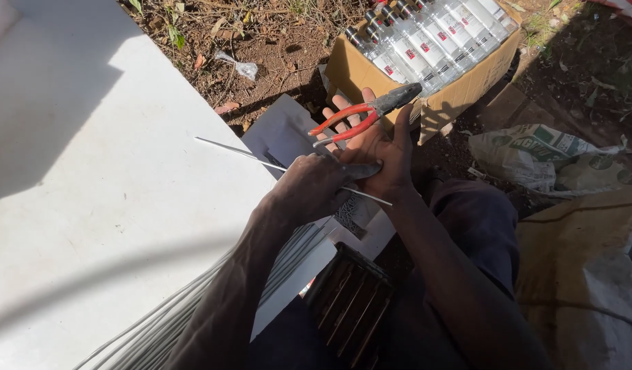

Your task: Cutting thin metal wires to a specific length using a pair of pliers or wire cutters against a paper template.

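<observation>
The right hand [374,147] lies palm up with its fingers spread, and a pair of pliers [364,115] with red handles rests across the palm, the dark nose pointing up and to the right towards the box; the thumb stands beside the nose, so this grip is loose and open rather than clenched on the tool. The left hand [316,183] crosses just below it, knuckles up, its grip closed around a thin straight wire [237,151]. The wire runs from a free end out over the white sheet on the left, through the closed fingers, and comes out again as a short length below the right wrist. The two hands touch where the left fingertips meet the heel of the right palm.

Under the left forearm a bundle of grey wires [192,301] lies along the white worktop [90,171]. Beneath the hands sit white cut panels [285,133] and, nearer the person, a dark slotted tray [350,301]. Beyond the pliers stands a cardboard box [371,75] filled with clear bottles [426,38] with caps, on bare soil with dry litter. To the right lie a crumpled printed sack [542,154] and a tan sack [583,274], beside the person's dark trouser leg [477,219].
</observation>
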